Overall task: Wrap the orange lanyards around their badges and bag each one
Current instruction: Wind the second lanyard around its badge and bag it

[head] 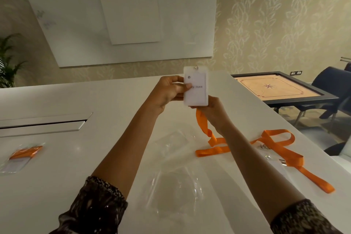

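Note:
A white badge (197, 93) is held upright above the white table (106, 104). My left hand (169, 93) pinches its left edge, thumb across the front. My right hand (214, 114) grips the badge's lower edge together with its orange lanyard (210, 142), which hangs down and trails onto the table. A second orange lanyard (284, 150) with a metal clip lies loose on the right beside its clear badge holder (273, 161). Two empty clear bags, the far one (171, 142) and the near one (174, 188), lie between my forearms. A bagged badge with wrapped lanyard (20, 157) rests at the far left.
A recessed cable hatch (43, 123) is set into the table on the left. The table's right edge runs diagonally past the loose lanyard. Beyond it stand a carrom board table (281, 87) and dark blue chairs (332, 85). A plant (7, 62) stands at the left wall.

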Demonstrator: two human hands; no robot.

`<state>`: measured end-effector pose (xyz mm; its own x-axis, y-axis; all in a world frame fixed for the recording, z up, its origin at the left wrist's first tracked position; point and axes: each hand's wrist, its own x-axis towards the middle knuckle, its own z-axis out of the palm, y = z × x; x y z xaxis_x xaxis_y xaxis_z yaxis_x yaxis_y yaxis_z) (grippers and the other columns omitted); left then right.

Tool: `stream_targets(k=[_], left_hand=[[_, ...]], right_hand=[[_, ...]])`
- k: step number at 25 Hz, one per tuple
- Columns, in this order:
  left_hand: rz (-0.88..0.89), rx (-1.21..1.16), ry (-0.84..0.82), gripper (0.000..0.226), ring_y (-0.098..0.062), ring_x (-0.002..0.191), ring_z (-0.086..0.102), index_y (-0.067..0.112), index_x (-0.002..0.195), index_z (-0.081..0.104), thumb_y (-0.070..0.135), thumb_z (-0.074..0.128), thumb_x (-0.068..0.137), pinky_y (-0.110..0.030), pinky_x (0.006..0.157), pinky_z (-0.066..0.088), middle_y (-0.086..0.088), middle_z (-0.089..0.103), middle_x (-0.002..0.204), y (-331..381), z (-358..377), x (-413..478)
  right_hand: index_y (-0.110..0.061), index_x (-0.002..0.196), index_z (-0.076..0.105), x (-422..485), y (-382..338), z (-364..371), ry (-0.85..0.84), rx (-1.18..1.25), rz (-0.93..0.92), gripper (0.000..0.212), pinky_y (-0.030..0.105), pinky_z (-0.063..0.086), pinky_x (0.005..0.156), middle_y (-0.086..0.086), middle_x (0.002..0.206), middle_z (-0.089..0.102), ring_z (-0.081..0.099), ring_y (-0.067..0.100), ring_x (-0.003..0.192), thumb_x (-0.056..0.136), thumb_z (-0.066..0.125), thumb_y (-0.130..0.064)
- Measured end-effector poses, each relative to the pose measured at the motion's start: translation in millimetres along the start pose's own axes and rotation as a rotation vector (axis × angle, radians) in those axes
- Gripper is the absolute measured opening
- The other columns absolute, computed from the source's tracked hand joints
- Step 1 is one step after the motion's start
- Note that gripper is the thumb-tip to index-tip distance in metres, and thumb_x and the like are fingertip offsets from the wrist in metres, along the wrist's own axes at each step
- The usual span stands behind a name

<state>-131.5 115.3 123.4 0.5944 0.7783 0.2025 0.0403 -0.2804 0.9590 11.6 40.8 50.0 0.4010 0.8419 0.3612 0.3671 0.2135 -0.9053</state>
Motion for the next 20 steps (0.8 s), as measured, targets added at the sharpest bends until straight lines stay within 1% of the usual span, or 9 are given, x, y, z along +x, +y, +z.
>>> stream_targets(k=[3, 6, 9, 12, 13, 16, 18, 19, 20], left_hand=[[0.035, -0.072, 0.129, 0.025, -0.017, 0.09, 0.072, 0.009, 0.112, 0.064, 0.014, 0.069, 0.087, -0.028, 0.071, 0.061, -0.006, 0.072, 0.105, 12.9, -2.1, 10.4], [0.066, -0.157, 0.219, 0.021, -0.017, 0.087, 0.072, 0.008, 0.108, 0.063, 0.012, 0.068, 0.088, -0.026, 0.067, 0.06, -0.006, 0.071, 0.102, 28.3, -6.3, 20.1], [0.136, -0.191, 0.273, 0.017, -0.018, 0.086, 0.072, 0.008, 0.105, 0.063, 0.011, 0.067, 0.088, -0.027, 0.064, 0.06, -0.008, 0.071, 0.103, 46.6, -6.3, 27.3], [0.201, -0.268, 0.305, 0.016, -0.025, 0.092, 0.072, 0.006, 0.104, 0.064, 0.01, 0.067, 0.088, -0.032, 0.068, 0.061, -0.013, 0.071, 0.107, 66.3, -7.2, 34.0], [0.218, -0.261, 0.305, 0.017, -0.026, 0.092, 0.072, 0.005, 0.105, 0.064, 0.01, 0.067, 0.088, -0.032, 0.067, 0.061, -0.013, 0.071, 0.107, 72.3, -7.1, 35.3], [0.246, -0.221, 0.3, 0.015, -0.022, 0.09, 0.072, 0.008, 0.104, 0.064, 0.012, 0.065, 0.09, -0.027, 0.064, 0.059, -0.01, 0.072, 0.105, 87.3, -7.7, 36.6], [0.247, -0.212, 0.309, 0.013, -0.021, 0.09, 0.072, 0.009, 0.103, 0.064, 0.011, 0.065, 0.09, -0.026, 0.064, 0.059, -0.009, 0.072, 0.104, 91.8, -9.1, 38.0], [0.246, -0.212, 0.318, 0.014, -0.021, 0.091, 0.072, 0.008, 0.104, 0.064, 0.011, 0.065, 0.09, -0.026, 0.064, 0.059, -0.01, 0.071, 0.105, 92.8, -10.2, 38.6], [0.246, -0.211, 0.333, 0.014, -0.022, 0.091, 0.072, 0.008, 0.104, 0.064, 0.011, 0.065, 0.09, -0.025, 0.063, 0.059, -0.01, 0.071, 0.106, 93.1, -11.9, 39.4]], right_hand=[[-0.01, 0.121, 0.057, 0.8, -9.7, -3.1, -0.021, 0.197, 0.039, 0.025, 0.034, 0.058, 0.084, 0.008, 0.095, 0.073, 0.072, 0.021, 0.09, 0.096, 0.055, -0.01], [-0.007, 0.118, 0.06, 2.2, -13.1, -17.6, -0.089, 0.175, 0.079, 0.027, 0.037, 0.057, 0.084, 0.01, 0.099, 0.074, 0.071, 0.023, 0.094, 0.095, 0.057, -0.021], [-0.005, 0.103, 0.068, 6.5, -20.0, -26.8, -0.113, 0.095, 0.058, 0.018, 0.033, 0.058, 0.082, 0.014, 0.096, 0.072, 0.07, 0.024, 0.089, 0.094, 0.059, -0.017], [-0.012, 0.096, 0.067, 21.5, -20.0, -37.1, 0.003, -0.204, 0.109, 0.007, 0.04, 0.058, 0.084, 0.011, 0.09, 0.073, 0.072, 0.025, 0.086, 0.092, 0.062, -0.014], [-0.013, 0.095, 0.066, 25.4, -17.2, -42.0, 0.032, -0.221, 0.147, 0.006, 0.041, 0.058, 0.086, 0.011, 0.088, 0.074, 0.072, 0.024, 0.085, 0.091, 0.063, -0.011], [-0.011, 0.091, 0.068, 28.7, -13.5, -57.1, 0.061, -0.116, 0.118, 0.007, 0.039, 0.056, 0.087, 0.009, 0.082, 0.074, 0.072, 0.02, 0.08, 0.088, 0.063, -0.006], [-0.008, 0.09, 0.07, 23.4, -15.4, -64.3, -0.068, -0.111, 0.059, 0.009, 0.028, 0.051, 0.081, 0.007, 0.08, 0.071, 0.067, 0.014, 0.076, 0.089, 0.061, -0.006], [-0.006, 0.09, 0.07, 20.4, -15.7, -67.4, -0.061, -0.061, 0.051, 0.011, 0.024, 0.046, 0.077, 0.009, 0.079, 0.068, 0.063, 0.013, 0.075, 0.09, 0.059, -0.006], [-0.006, 0.091, 0.069, 20.2, -14.7, -71.8, 0.024, 0.002, 0.045, 0.011, 0.023, 0.043, 0.073, 0.01, 0.078, 0.065, 0.059, 0.013, 0.073, 0.091, 0.058, -0.005]])
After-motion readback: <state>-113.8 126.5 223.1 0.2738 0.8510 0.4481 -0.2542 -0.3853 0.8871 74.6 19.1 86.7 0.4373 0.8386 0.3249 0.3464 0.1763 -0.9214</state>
